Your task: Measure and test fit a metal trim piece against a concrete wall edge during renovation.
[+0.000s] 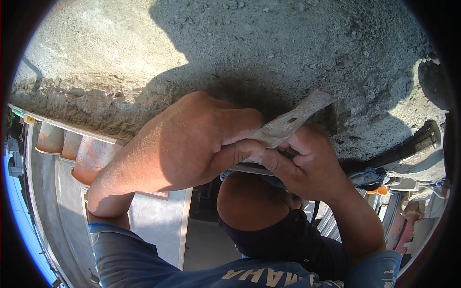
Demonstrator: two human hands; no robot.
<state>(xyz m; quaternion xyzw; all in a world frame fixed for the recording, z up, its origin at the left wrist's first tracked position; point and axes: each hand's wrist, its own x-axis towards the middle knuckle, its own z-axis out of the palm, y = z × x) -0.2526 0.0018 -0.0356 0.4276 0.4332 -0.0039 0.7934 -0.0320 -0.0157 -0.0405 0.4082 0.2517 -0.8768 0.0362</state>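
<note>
A flat, worn metal bar (287, 124) with a flared end and a small slot slants up to the right over a rough grey cement surface (269, 53). My left hand (206, 137) is closed around its lower part, thumb and fingers pressed together. Close beside it, my right hand (309, 163) grips the bar from the right, its thumb meeting the left hand's fingertips. The bar's lower end is hidden by my hands. Its flared end is over the shaded cement; I cannot tell whether it touches.
A dark curved bar (408, 150) lies on the cement at the right, near a dark bundle (367, 177). Rusty rounded pieces (93, 158) stand at the left below the cement's edge. My bent knee (254, 201) is under my hands. Long metal lengths (331, 223) lie at the lower right.
</note>
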